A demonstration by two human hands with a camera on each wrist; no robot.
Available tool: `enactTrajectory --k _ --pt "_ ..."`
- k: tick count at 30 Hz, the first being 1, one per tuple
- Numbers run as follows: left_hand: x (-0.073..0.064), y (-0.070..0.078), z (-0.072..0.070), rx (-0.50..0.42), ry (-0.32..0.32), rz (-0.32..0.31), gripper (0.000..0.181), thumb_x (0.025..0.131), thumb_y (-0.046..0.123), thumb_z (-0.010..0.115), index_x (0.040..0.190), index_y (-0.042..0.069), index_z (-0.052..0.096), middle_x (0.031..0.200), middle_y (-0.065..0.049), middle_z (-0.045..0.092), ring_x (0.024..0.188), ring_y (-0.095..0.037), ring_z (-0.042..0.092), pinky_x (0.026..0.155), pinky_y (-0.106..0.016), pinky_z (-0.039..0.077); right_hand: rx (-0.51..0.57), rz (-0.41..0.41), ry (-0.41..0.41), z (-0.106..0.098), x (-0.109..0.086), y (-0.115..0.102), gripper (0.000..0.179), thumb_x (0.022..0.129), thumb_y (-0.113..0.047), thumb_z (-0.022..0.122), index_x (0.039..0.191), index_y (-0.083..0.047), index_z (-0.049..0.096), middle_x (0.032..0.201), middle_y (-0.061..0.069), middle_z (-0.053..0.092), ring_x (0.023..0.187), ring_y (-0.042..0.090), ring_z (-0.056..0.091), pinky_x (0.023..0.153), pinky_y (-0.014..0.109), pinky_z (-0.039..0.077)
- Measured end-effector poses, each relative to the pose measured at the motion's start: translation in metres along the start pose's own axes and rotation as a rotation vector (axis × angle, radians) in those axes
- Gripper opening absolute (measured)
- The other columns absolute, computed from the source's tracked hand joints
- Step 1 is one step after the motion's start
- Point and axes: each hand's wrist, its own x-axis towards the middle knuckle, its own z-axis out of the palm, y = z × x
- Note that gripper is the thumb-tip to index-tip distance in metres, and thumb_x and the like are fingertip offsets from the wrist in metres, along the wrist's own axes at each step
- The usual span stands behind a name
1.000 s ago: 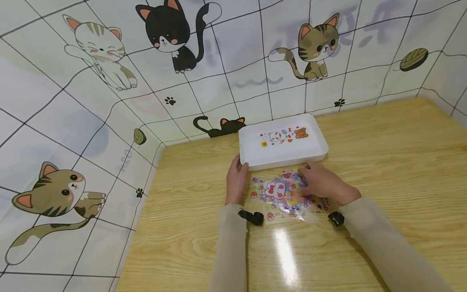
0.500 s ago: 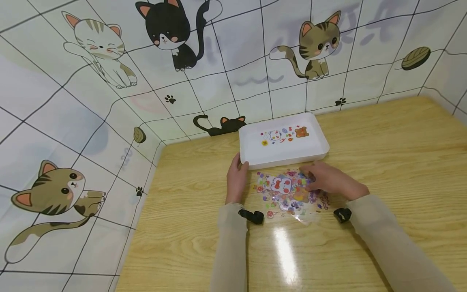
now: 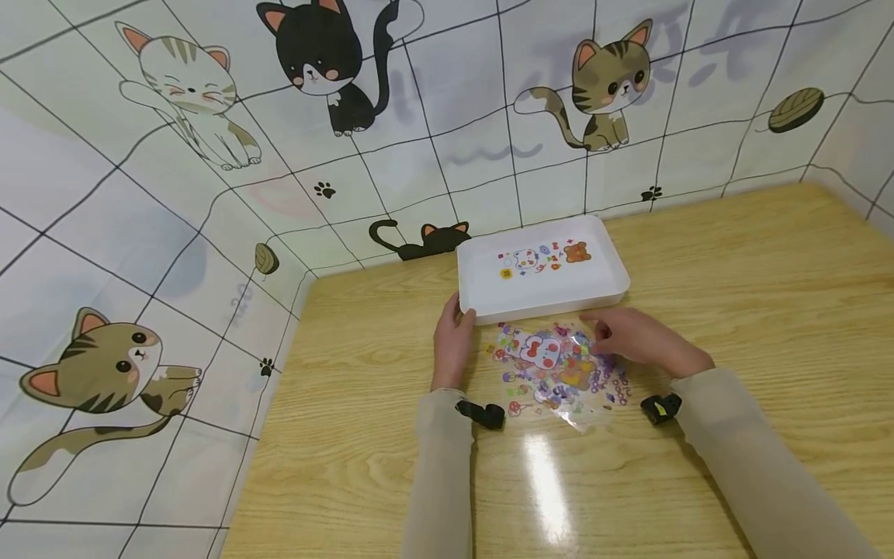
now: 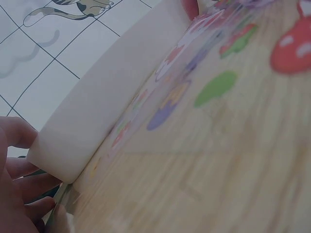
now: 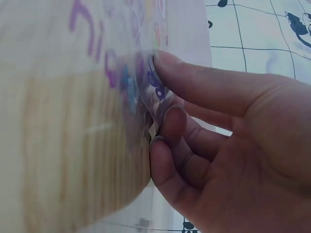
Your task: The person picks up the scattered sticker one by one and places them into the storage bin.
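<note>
A shallow white plastic tray (image 3: 485, 299) with cartoon stickers on its inner base stands against the back wall. My left hand (image 3: 452, 345) holds its front left corner, thumb on the front side. The left wrist view shows several fingers (image 4: 41, 187) bent around that corner of the tray. In front of the tray lie overlapping clear sticker sheets (image 3: 541, 353) printed with a bunny face and small colourful motifs. My right hand (image 3: 642, 340) pinches the right edge of a clear sheet (image 5: 156, 90) between thumb and fingers. How many sheets it pinches cannot be told.
The wooden tabletop (image 3: 356, 435) extends around the tray and sheets. Walls with a grid and cartoon cats (image 3: 601, 93) close off the back and left. A black strap device (image 3: 482, 415) sits on the left wrist, another (image 3: 661, 407) on the right.
My right hand has moved a little to the right, and the bunny-printed sheet has slid right with it. My left hand has stayed at the tray's corner.
</note>
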Motion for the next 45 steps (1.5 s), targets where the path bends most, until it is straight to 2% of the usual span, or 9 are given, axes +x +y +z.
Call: enactTrajectory --k 9,21,25,31,35,41,45 --pt "0.001 -0.001 -0.001 0.008 0.001 0.002 0.048 0.090 0.033 0.047 0.137 0.024 0.037 0.136 0.004 0.040 0.125 -0.010 0.032 0.102 -0.035 0.026 -0.052 -0.004 0.011 -0.006 -0.003 -0.005 0.027 0.085 -0.013 0.058 0.109 -0.002 0.061 0.093 0.006 0.060 0.079 0.018 0.052 0.068 0.035 0.045" --pt "0.000 0.000 -0.002 0.013 -0.002 0.010 0.048 0.091 0.032 0.046 0.137 0.023 0.037 0.137 0.001 0.040 0.126 -0.015 0.032 0.103 -0.038 0.026 -0.048 -0.034 -0.021 -0.007 -0.003 -0.005 0.026 0.088 -0.017 0.054 0.110 -0.006 0.062 0.100 0.007 0.061 0.081 0.016 0.053 0.070 0.035 0.045" --pt "0.000 0.001 -0.002 0.011 -0.001 0.007 0.048 0.091 0.033 0.046 0.137 0.022 0.037 0.137 0.001 0.039 0.125 -0.013 0.032 0.102 -0.037 0.026 -0.059 -0.036 -0.001 -0.009 -0.004 -0.007 0.021 0.088 -0.016 0.054 0.103 -0.006 0.064 0.095 0.005 0.062 0.076 0.015 0.052 0.066 0.032 0.044" --pt "-0.001 0.003 -0.002 0.005 -0.004 0.000 0.049 0.091 0.033 0.046 0.137 0.022 0.036 0.137 0.001 0.039 0.125 -0.012 0.032 0.102 -0.035 0.026 -0.038 0.029 0.043 -0.010 -0.004 -0.008 0.014 0.086 -0.021 0.058 0.090 -0.010 0.065 0.078 -0.001 0.058 0.065 0.015 0.046 0.057 0.028 0.037" --pt "-0.001 0.005 -0.002 -0.001 -0.005 -0.003 0.049 0.091 0.033 0.047 0.137 0.022 0.037 0.137 0.002 0.039 0.125 -0.011 0.032 0.102 -0.035 0.026 -0.004 0.059 0.072 -0.011 -0.005 -0.008 0.020 0.087 -0.027 0.056 0.090 -0.007 0.059 0.072 0.000 0.052 0.063 0.016 0.044 0.053 0.028 0.036" --pt "-0.001 0.004 -0.001 -0.002 -0.005 -0.008 0.048 0.091 0.032 0.047 0.137 0.022 0.037 0.137 0.001 0.039 0.125 -0.011 0.032 0.102 -0.035 0.026 0.085 0.125 0.064 -0.012 -0.005 -0.007 0.039 0.091 -0.040 0.045 0.095 -0.003 0.054 0.066 0.004 0.050 0.054 0.017 0.049 0.048 0.030 0.042" --pt "0.000 0.003 0.000 0.010 0.001 -0.007 0.048 0.091 0.032 0.047 0.137 0.023 0.037 0.137 0.002 0.039 0.125 -0.011 0.032 0.102 -0.034 0.026 0.202 0.147 0.032 -0.014 -0.005 -0.007 0.048 0.091 -0.044 0.043 0.106 0.001 0.054 0.075 0.010 0.056 0.054 0.019 0.053 0.051 0.033 0.047"
